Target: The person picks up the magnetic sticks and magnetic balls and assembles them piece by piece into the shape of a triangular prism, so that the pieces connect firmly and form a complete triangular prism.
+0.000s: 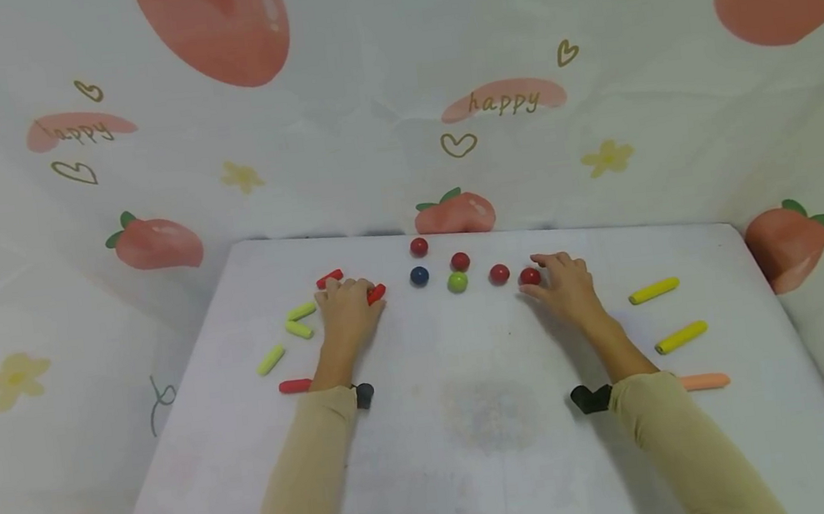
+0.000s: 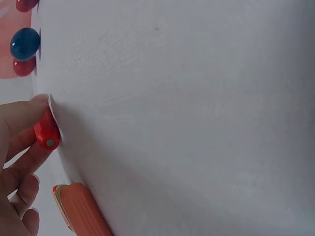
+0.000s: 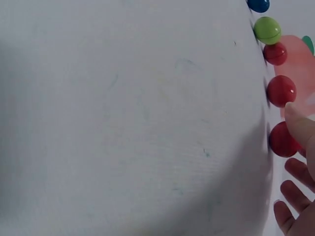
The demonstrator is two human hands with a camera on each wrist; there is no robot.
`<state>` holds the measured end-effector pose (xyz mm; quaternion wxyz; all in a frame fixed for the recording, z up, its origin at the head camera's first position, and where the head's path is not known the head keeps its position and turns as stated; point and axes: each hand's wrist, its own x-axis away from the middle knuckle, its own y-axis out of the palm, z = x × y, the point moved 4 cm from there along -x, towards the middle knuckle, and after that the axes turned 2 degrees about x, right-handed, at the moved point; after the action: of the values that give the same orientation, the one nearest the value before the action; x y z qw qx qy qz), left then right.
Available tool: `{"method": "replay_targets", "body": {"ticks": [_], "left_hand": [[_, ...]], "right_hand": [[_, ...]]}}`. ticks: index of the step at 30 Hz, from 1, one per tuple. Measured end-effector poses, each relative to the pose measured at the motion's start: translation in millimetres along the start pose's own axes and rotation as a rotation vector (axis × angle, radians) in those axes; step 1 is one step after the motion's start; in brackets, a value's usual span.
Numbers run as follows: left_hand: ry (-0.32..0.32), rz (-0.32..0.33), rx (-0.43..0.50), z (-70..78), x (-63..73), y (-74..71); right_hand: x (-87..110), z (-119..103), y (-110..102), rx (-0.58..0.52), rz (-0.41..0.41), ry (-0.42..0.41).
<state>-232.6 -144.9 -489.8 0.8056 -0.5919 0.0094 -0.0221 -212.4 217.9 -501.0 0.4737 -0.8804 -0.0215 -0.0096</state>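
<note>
In the head view my left hand [image 1: 345,306] is over the table's far left part. Thumb and fingers pinch a short red stick [image 2: 47,130] with a small green dot on its end, held close over the surface. An orange stick [image 2: 83,211] with a striped end lies below that hand in the left wrist view. Toward the far right, my right hand [image 1: 565,283] spreads thumb and fingers around a red ball [image 1: 530,276]. The thumb overlaps this ball in the right wrist view, its tip beside a second red ball [image 3: 281,91].
More balls lie at the far middle: red [image 1: 419,247], dark blue [image 1: 419,276], red [image 1: 460,262] and green [image 1: 457,282]. Yellow-green sticks [image 1: 270,360] and red sticks [image 1: 295,386] lie at left. Two yellow sticks [image 1: 654,291] and a peach-orange stick [image 1: 707,381] lie at right.
</note>
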Motion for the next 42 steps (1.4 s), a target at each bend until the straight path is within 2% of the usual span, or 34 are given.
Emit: {"method": "replay_targets", "body": {"ticks": [4, 9, 16, 20, 23, 29, 36, 42], "left_hand": [[0.009, 0.005, -0.023, 3.7, -0.9, -0.3], [0.023, 0.012, 0.023, 12.1, 3.9, -4.6], [0.082, -0.023, 0.134, 38.7, 19.4, -6.3], [0.135, -0.046, 0.195, 58.2, 30.6, -5.3], [0.153, -0.085, 0.277, 69.0, 37.8, 1.3], [0.168, -0.173, 0.409, 87.8, 52.9, 16.5], [0.232, -0.222, 0.401, 109.2, 68.9, 33.4], [0.297, -0.222, 0.336, 123.9, 73.6, 40.2]], "right_hand": [[-0.4, -1.1, 4.0, 0.010, 0.003, -0.001], [-1.7, -0.1, 7.5, 0.024, 0.047, -0.033], [0.9, 0.0, 6.6, 0.027, 0.094, -0.055], [6.2, -1.2, 3.8, 0.019, 0.069, -0.017], [14.0, -4.0, 2.7, 0.000, 0.036, 0.009], [39.2, -13.7, 7.0, -0.087, -0.036, -0.013], [73.3, -27.9, 14.4, -0.145, -0.098, -0.079], [89.7, -36.5, 16.0, -0.159, -0.061, -0.167]]}}
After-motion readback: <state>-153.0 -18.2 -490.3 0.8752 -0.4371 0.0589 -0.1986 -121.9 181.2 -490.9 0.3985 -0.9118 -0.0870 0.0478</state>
